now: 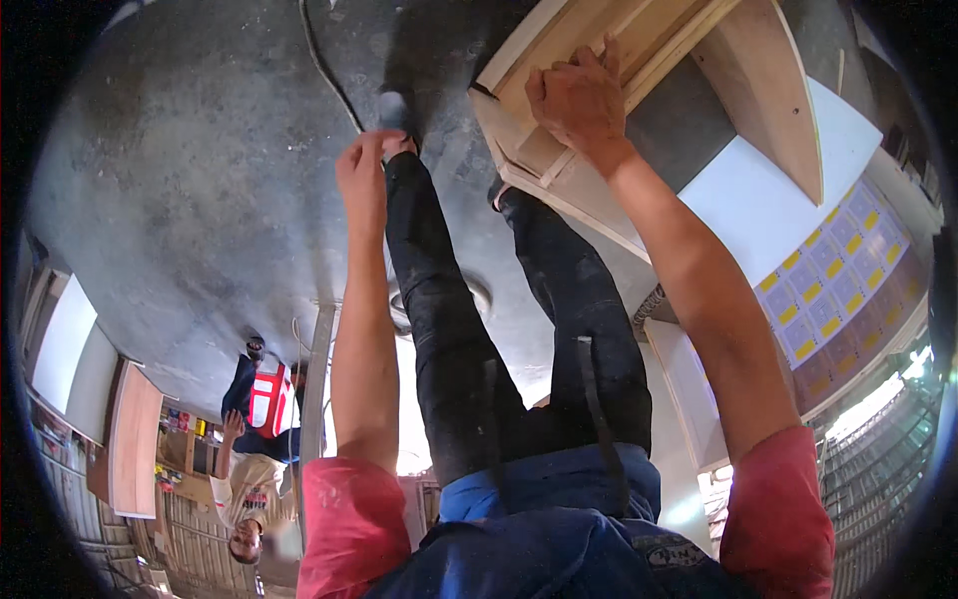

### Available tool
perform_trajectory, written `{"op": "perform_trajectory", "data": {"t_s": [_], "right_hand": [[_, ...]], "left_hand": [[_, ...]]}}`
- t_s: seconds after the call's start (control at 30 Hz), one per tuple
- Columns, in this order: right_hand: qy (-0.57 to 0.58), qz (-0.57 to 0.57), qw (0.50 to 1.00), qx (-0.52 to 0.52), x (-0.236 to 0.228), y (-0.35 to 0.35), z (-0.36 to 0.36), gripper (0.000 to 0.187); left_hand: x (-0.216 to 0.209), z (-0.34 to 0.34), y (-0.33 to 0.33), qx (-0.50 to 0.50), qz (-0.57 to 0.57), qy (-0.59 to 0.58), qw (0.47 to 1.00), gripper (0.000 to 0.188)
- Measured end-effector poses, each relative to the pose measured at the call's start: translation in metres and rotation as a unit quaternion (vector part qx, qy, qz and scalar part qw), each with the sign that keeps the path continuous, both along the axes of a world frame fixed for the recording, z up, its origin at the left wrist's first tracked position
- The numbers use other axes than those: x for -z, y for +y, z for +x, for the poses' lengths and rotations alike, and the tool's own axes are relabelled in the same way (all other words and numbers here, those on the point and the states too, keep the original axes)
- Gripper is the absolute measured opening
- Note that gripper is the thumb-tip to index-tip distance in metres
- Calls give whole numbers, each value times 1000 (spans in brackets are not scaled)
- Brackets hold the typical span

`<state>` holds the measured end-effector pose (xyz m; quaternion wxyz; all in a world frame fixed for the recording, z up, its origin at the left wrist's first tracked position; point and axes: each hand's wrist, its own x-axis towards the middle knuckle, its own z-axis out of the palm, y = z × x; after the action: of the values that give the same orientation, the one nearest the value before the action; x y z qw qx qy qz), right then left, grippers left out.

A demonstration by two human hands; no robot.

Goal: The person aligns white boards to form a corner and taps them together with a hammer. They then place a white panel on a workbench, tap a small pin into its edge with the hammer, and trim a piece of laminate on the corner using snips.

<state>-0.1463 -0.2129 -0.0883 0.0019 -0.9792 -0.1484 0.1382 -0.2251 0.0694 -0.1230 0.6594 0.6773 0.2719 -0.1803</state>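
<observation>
My left hand [363, 172] hangs above the grey floor beside my foot, its fingers pressed together in a pinch. Whatever it may hold is too small to make out. On the right, my right hand [584, 105] is over a pale wooden carcass [507, 118], its fingers curled against the inner wood. Anything in its grip is hidden by the fingers. Long wooden strips [682, 48] run along the carcass to the right of this hand. A plywood panel with a curved edge [766, 95] stands at the carcass's right side.
A dark cable [324, 65] lies on the concrete floor [200, 170] near my left hand. White board [748, 205] and patterned sheets [833, 275] lie at the right. Another person [251, 484] is at the lower left, near a red-and-white object [269, 399] and leaning panels [135, 439].
</observation>
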Motion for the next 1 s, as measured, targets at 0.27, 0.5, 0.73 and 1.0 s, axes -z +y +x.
{"op": "perform_trajectory", "data": {"t_s": [0.27, 0.5, 0.73, 1.0], "right_hand": [[57, -41, 997, -9, -7, 0, 4, 40], [-23, 151, 974, 167, -87, 3, -32, 29], [343, 14, 922, 180, -153, 41, -185, 37], [427, 129, 894, 54, -169, 246, -129, 42]], "left_hand": [[-125, -218, 18, 362, 319, 141, 865, 51], [-233, -234, 129, 314, 134, 197, 919, 61], [-257, -251, 259, 26, -76, 235, 969, 53], [-289, -215, 397, -72, 172, 148, 971, 52]]}}
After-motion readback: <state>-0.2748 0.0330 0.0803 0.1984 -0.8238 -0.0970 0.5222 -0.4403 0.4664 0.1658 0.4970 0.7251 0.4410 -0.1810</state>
